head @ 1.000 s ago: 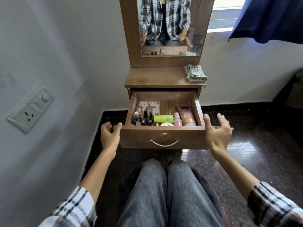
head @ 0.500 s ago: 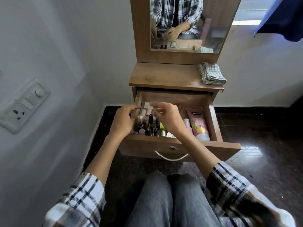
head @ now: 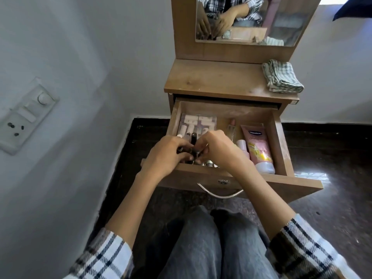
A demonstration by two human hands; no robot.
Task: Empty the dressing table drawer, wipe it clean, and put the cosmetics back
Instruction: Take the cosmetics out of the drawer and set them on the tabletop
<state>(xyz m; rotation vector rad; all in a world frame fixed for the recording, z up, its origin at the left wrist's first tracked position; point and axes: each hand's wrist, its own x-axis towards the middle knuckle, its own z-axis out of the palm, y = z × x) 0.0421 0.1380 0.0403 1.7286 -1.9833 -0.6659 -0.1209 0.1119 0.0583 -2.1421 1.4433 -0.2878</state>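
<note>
Wooden drawer (head: 279,137) stands open; left hand (head: 165,156) and right hand (head: 219,150) curl fingers around small dark bottles (head: 52,140) between them. Gathering too many risks dropping some.

Soft daylight enters from the window (head: 342,1) at upper right, leaving the wall (head: 80,57) evenly lit. The dark floor (head: 314,176) shows a bright glare patch. Wide-angle distortion bends the edges; both hands are slightly motion-blurred.
</note>
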